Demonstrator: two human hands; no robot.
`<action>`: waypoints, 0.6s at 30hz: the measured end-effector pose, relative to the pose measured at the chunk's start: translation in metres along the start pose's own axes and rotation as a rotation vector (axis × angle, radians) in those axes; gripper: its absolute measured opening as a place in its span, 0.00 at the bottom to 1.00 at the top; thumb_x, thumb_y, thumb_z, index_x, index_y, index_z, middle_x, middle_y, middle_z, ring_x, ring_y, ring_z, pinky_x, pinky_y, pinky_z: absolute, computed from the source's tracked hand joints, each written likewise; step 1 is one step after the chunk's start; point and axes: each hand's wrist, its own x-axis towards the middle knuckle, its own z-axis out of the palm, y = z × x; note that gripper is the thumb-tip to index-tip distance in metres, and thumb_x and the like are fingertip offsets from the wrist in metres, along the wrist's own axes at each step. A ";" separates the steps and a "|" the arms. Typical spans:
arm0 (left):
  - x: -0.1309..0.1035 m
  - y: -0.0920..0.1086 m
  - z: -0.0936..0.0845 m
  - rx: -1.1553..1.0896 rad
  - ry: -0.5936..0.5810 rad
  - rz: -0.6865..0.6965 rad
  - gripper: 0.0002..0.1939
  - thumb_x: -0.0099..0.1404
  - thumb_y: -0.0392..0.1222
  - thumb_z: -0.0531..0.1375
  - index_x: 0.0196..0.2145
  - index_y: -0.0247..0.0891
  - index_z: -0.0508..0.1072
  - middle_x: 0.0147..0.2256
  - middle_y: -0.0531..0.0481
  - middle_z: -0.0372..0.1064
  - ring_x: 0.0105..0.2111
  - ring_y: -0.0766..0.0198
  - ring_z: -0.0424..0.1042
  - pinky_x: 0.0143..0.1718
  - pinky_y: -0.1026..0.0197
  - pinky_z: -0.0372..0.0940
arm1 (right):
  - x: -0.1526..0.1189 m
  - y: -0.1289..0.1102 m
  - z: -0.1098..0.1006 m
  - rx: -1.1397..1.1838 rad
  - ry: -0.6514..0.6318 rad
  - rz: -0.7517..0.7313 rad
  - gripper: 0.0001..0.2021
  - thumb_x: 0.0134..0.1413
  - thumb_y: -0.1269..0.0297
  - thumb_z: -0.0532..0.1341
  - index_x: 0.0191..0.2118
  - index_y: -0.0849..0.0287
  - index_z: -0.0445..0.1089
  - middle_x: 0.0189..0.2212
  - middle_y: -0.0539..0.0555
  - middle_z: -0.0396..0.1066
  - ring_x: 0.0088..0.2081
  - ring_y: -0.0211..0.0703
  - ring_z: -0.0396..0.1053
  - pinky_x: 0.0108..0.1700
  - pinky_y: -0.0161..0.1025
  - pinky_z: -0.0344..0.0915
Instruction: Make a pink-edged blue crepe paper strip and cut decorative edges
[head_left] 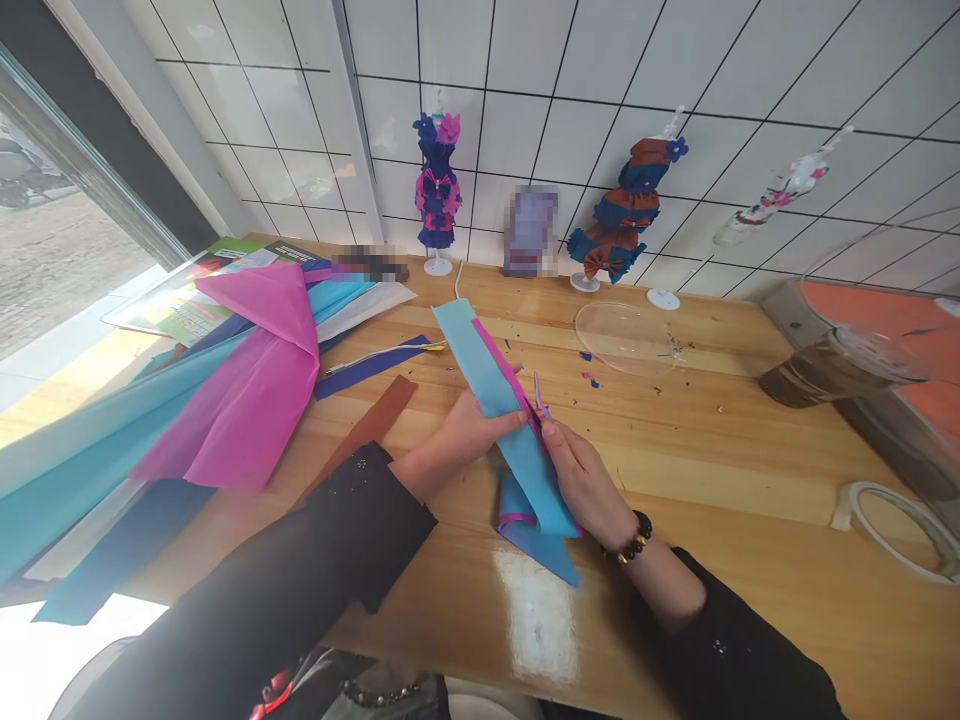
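Strip of blue paper [529, 462], one, edged in magenta, lies between the two hands, its long axis running 11 to 5 o'clock; the left hand [474, 428] grips it from 9 o'clock, the right hand [583, 470], at 4 o'clock, closed on what look like small scissors [533, 417], mostly hidden. Two ruffled figures [438, 190] stand at 11 and 1 o'clock on the table [712, 440].

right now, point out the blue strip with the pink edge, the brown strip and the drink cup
Blue strip [480, 365]: head view, upper blue face
Brown strip [375, 422]: head view, bare upper part
Drink cup [808, 371]: head view, side wall
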 end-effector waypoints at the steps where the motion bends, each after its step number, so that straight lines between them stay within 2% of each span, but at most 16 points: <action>1: 0.000 0.000 -0.001 0.011 -0.002 0.005 0.38 0.49 0.44 0.65 0.55 0.35 0.57 0.41 0.45 0.70 0.42 0.55 0.68 0.45 0.53 0.63 | 0.000 0.000 0.000 -0.002 0.001 0.002 0.20 0.59 0.51 0.44 0.37 0.58 0.67 0.32 0.55 0.71 0.44 0.47 0.65 0.46 0.42 0.61; 11: 0.000 0.000 -0.003 0.073 -0.004 0.008 0.35 0.50 0.45 0.65 0.55 0.38 0.59 0.45 0.44 0.67 0.45 0.54 0.66 0.47 0.53 0.62 | -0.001 -0.002 0.000 -0.028 0.002 -0.007 0.22 0.58 0.50 0.43 0.38 0.59 0.68 0.31 0.55 0.72 0.43 0.48 0.66 0.45 0.42 0.62; 18: 0.001 -0.004 -0.005 0.047 -0.013 -0.009 0.35 0.50 0.44 0.65 0.54 0.38 0.60 0.45 0.44 0.67 0.45 0.54 0.67 0.47 0.51 0.61 | 0.000 -0.002 -0.001 -0.059 -0.012 -0.002 0.22 0.59 0.51 0.43 0.44 0.59 0.67 0.38 0.56 0.72 0.42 0.47 0.66 0.42 0.42 0.62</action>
